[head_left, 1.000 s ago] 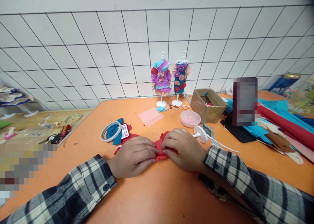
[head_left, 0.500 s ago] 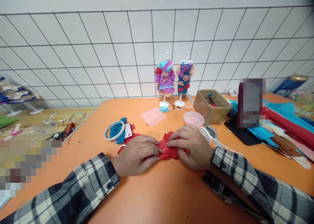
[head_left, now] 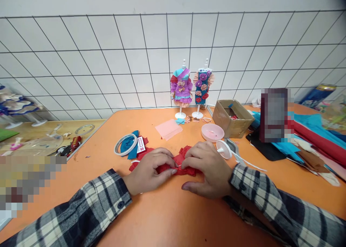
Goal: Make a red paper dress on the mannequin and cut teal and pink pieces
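Two hands, a left hand and a right hand, are at red material whose pieces cannot be counted. Left of the fingers lie one tape roll and one white card. Beyond the fingertips stand two dressed mannequins; ahead and rightward, one pink bowl, one cardboard box and one tipped white stand. Far right of the fingers, one blue can.

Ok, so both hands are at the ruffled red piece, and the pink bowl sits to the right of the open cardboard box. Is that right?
Not quite: the head view shows the pink bowl to the left of the open cardboard box. Left hand and right hand are both at the ruffled red piece.
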### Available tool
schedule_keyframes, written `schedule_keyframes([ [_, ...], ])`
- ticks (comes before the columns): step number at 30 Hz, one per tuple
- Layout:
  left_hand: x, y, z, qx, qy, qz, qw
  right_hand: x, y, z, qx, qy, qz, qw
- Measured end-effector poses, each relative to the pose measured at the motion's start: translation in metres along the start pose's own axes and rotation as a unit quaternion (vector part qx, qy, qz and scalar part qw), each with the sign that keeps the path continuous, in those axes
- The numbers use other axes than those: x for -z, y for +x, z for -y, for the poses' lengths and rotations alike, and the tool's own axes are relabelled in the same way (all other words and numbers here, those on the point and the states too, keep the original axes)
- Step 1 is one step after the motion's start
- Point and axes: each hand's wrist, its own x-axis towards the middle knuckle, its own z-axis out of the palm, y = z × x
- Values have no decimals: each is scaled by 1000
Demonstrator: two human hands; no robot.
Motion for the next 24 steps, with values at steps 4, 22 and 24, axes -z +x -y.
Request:
schedule_keyframes([
  [4,0,1,0,12,-5,7,1000,-8,2,3,-51,-38,-13,998],
  [22,-1,-2,5,-30,8,-7,999,-15,8,-4,-81,-25,17,996],
  [24,-1,-3,5,-25,14,-9,1000,-15,8,-5,-86,-15,17,996],
])
